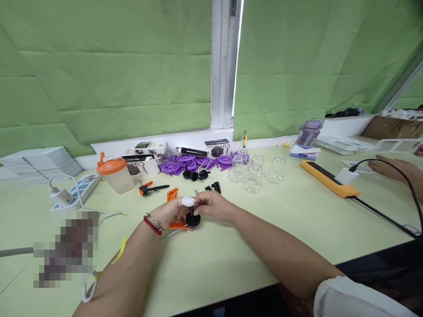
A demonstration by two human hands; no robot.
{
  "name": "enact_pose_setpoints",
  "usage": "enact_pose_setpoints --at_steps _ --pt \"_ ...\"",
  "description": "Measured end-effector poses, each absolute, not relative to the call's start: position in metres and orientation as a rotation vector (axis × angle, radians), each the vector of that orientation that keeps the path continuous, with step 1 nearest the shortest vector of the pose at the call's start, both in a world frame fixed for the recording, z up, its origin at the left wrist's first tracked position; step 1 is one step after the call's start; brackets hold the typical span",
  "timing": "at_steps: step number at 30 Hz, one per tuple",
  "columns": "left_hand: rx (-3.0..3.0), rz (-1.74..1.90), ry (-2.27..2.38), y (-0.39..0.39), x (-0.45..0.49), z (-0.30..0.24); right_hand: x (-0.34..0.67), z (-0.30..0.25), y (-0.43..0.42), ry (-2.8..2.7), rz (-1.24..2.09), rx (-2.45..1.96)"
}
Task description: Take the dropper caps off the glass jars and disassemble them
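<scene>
My left hand (172, 212) is closed around a black round plastic part (193, 219) with a short upright stem. A white cover (188, 201) sits on the left thumb. My right hand (213, 205) pinches at the top of this part, its fingertips touching the left thumb. Beneath the left hand lies an orange plastic piece (178, 225) with a thin metal rod beside it. Just behind the hands are another orange piece (172, 194) and small black parts (215, 187). An orange-and-black clamp-like tool (153, 188) rests farther left.
Purple plastic frames (187, 164), black round parts (194, 175) and cup holder boxes (216, 149) stand along the back. Several clear glass jars (253, 179) are right of them. An orange-lidded cup (115, 174) and power strip (81, 189) are left; a yellow power strip (328, 179) and another person's hand (390, 168) are right.
</scene>
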State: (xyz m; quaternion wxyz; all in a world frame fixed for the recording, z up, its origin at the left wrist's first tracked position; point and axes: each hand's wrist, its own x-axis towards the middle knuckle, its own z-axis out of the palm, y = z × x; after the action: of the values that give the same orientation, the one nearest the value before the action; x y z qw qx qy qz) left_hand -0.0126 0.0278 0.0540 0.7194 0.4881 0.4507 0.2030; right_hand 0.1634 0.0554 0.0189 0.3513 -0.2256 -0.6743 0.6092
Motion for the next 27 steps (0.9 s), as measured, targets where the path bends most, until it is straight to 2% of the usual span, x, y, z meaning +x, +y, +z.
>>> enact_pose_setpoints --at_steps 27 --pt "1.107 0.427 1.002 0.0280 -0.0137 0.0531 0.1700 0.0228 0.0567 -1.830 1.511 -0.589"
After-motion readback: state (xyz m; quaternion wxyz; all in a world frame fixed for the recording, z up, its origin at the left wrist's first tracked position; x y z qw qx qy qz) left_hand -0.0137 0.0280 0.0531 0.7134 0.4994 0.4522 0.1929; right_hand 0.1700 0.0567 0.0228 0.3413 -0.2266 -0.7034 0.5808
